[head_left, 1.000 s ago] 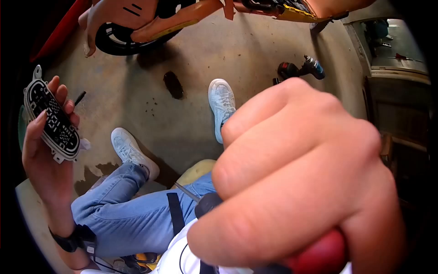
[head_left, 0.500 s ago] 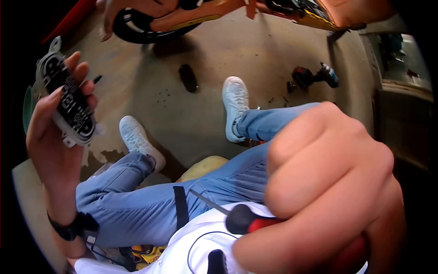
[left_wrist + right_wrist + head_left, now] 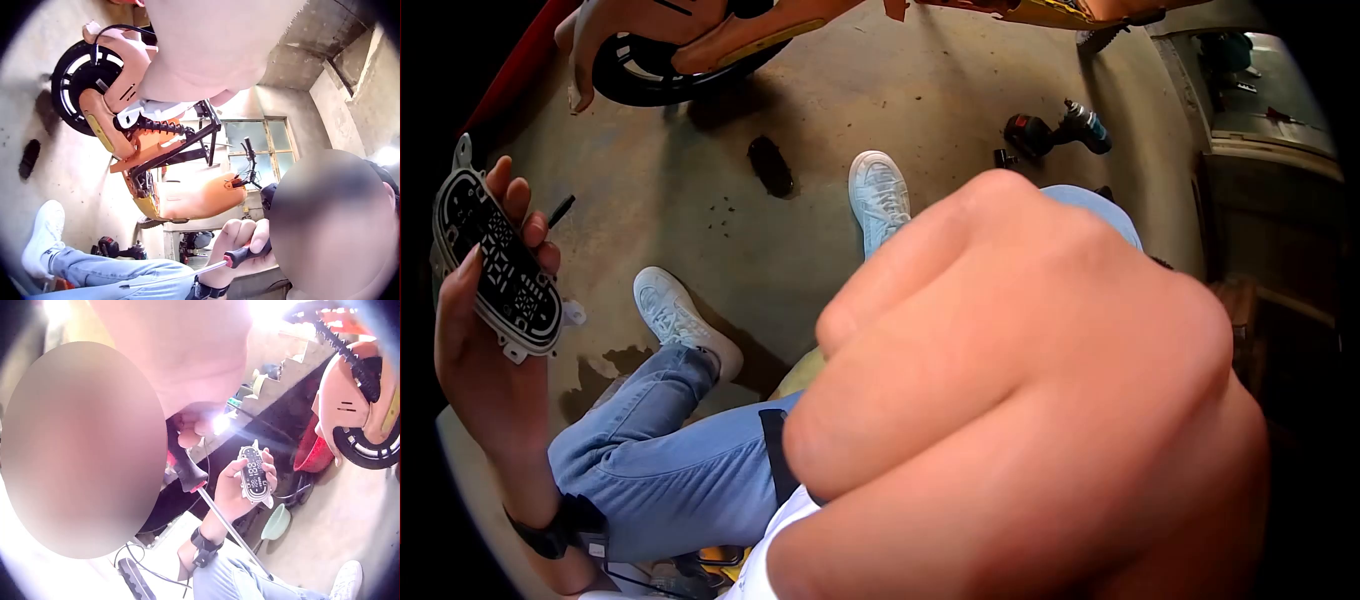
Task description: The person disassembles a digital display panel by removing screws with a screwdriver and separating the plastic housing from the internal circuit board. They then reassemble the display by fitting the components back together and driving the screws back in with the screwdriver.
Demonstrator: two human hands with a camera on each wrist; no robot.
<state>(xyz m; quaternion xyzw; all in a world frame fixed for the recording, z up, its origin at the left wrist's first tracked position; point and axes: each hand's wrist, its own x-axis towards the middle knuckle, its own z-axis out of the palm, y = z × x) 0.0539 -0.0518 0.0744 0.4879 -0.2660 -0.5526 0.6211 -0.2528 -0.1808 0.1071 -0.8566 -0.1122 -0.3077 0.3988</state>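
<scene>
The left hand (image 3: 500, 330) grips an oval display panel (image 3: 498, 262) with white digits, thumb on its face and fingers behind the far edge. In the right wrist view the same panel (image 3: 254, 475) is held up by the left hand (image 3: 232, 495). Close to the head camera, the right hand (image 3: 1020, 400) is curled and covers what it holds. The left wrist view shows the right hand (image 3: 245, 240) gripping a screwdriver's black and red handle (image 3: 249, 252), its thin shaft (image 3: 209, 269) pointing away. In the right wrist view the shaft (image 3: 231, 528) runs down past the left forearm.
An orange scooter with a black wheel (image 3: 685, 75) stands ahead. On the floor lie a cordless drill (image 3: 1060, 130) and a dark oval piece (image 3: 770, 166). A red container (image 3: 312, 447) and a green bowl (image 3: 277, 522) are to the left. The person's legs (image 3: 680, 450) are bent below.
The right hand first shifts right, then comes back left and fills more of the head view, hiding the screwdriver there. The left hand keeps its hold on the panel as the view shifts.
</scene>
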